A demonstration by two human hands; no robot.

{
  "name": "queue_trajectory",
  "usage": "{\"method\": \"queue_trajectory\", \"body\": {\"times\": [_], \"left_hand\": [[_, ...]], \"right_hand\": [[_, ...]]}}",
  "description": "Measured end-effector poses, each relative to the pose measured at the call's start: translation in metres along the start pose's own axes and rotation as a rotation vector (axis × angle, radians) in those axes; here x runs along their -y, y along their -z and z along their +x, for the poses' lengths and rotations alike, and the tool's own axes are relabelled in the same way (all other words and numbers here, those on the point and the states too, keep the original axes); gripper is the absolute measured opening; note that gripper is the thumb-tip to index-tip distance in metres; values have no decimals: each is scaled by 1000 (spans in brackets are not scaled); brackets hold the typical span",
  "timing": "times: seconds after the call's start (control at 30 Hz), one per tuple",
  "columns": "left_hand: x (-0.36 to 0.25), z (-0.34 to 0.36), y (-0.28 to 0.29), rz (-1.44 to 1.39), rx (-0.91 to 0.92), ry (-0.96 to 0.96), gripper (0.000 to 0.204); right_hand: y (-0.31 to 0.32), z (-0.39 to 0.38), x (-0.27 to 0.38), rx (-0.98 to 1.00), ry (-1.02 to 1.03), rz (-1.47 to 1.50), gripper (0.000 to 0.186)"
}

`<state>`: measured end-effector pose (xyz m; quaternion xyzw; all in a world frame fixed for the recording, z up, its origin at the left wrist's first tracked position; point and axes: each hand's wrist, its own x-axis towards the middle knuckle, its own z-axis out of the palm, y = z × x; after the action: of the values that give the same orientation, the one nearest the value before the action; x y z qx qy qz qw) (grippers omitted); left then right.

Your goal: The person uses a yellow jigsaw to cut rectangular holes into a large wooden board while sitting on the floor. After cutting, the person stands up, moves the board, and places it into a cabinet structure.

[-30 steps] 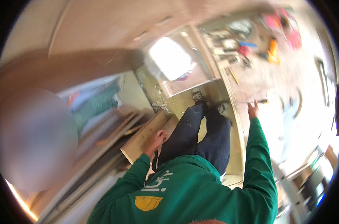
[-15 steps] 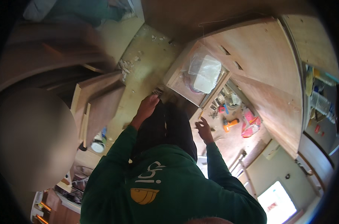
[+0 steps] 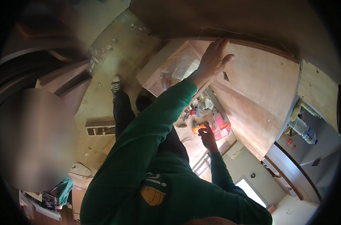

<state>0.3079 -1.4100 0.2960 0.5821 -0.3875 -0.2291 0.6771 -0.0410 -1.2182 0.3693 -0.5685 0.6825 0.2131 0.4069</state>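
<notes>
My left hand [image 3: 213, 62] is raised across the front with its fingers stretched out and thumb apart. It is at the upper edge of a large pale wooden panel [image 3: 258, 80]; whether the palm touches it I cannot tell. Nothing shows in that hand. Lower down, my right hand [image 3: 208, 139] has bent fingers that stand apart, and I make out nothing in them. Just beyond its fingertips lies an orange power drill [image 3: 199, 129] on a wooden surface, beside a pink bag [image 3: 222, 127].
Left of the panel, clear plastic [image 3: 183, 67] lies in a wooden box frame. Small hardware [image 3: 206, 105] sits by the drill. A plastic bottle [image 3: 303, 129] rests in a compartment at right. A small wooden frame [image 3: 99, 127] and debris [image 3: 97, 58] lie on the floor. A blurred oval covers the left.
My left hand has risen from beside my leg, up and right to the panel's top edge. My right hand has shifted slightly down. The view has turned, and a shoe now shows.
</notes>
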Motion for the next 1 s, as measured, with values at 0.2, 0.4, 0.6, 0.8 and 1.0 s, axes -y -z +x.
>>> {"method": "queue_trajectory", "body": {"times": [0.2, 0.4, 0.6, 0.8, 1.0], "left_hand": [[23, -10, -8, 9, -7, 184, 73], [81, -9, -31, 288, -88, 156, 96], [104, -4, -4, 228, 101, 199, 106], [141, 2, 4, 375, 293, 434, 124], [143, 31, 15, 597, 696, 492, 119]], "right_hand": [[-9, -4, -46, 57, -87, 68, 75], [-23, -1, -71, 116, -139, 160, 75], [-26, -10, -78, 113, -223, 160, 74], [-21, -14, -82, 103, -294, 190, 75], [-26, -14, -94, 93, -287, 275, 78]]}}
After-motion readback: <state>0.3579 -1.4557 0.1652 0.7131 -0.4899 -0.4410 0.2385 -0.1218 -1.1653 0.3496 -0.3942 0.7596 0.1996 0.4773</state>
